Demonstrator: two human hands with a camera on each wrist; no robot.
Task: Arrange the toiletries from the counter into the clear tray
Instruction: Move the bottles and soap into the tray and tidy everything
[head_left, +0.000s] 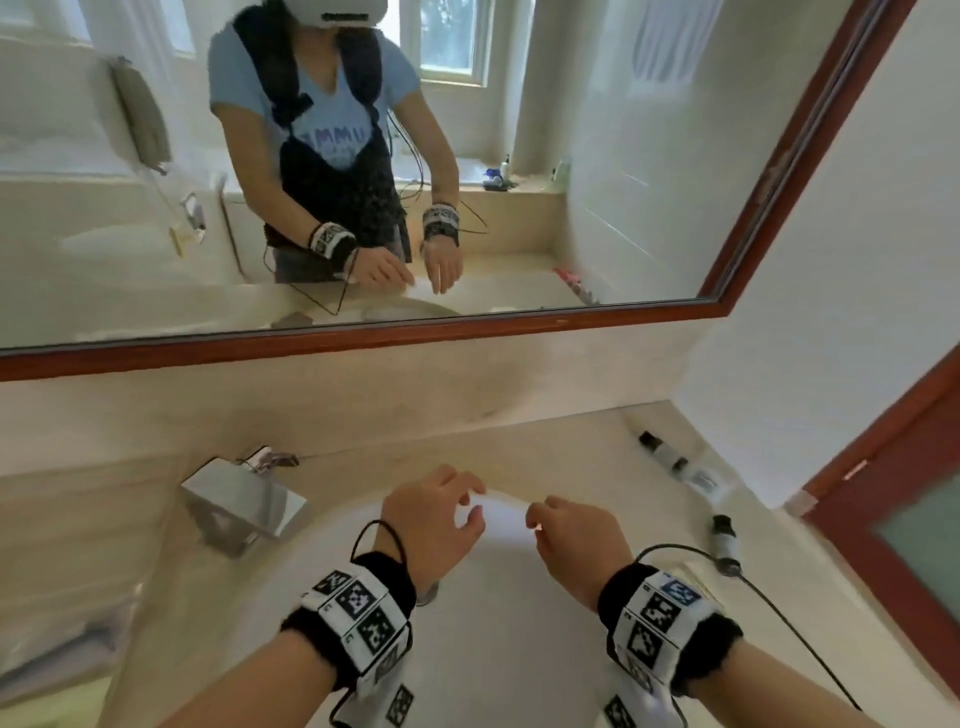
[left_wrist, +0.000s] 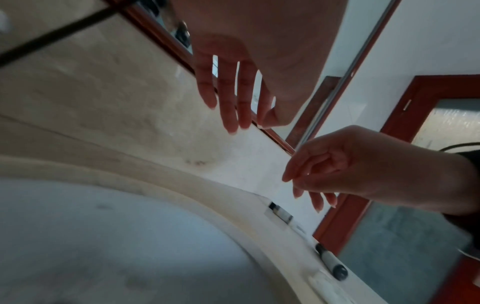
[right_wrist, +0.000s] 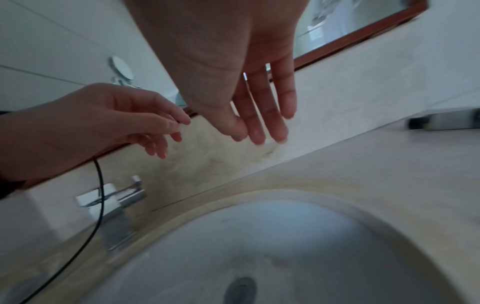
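Both my hands hover over the sink basin (head_left: 509, 649), and neither holds anything. My left hand (head_left: 474, 503) has loosely bent fingers, and its straight fingers (left_wrist: 231, 107) show in the left wrist view. My right hand (head_left: 537, 514) is close beside it, with relaxed fingers (right_wrist: 259, 123). Two small clear bottles with black caps lie on the counter to the right: one far (head_left: 662, 452), one nearer (head_left: 723, 540). Both also appear in the left wrist view, the far bottle (left_wrist: 281, 214) and the near bottle (left_wrist: 331, 259). A blurred clear shape (head_left: 67, 642) at the lower left may be the tray.
A chrome faucet (head_left: 244, 499) stands left of the basin, with the mirror (head_left: 363, 156) above the backsplash. A small clear packet (head_left: 704, 479) lies between the two bottles. A black cable (head_left: 779, 623) trails from my right wrist across the counter. A red-framed door (head_left: 909, 545) is at the right.
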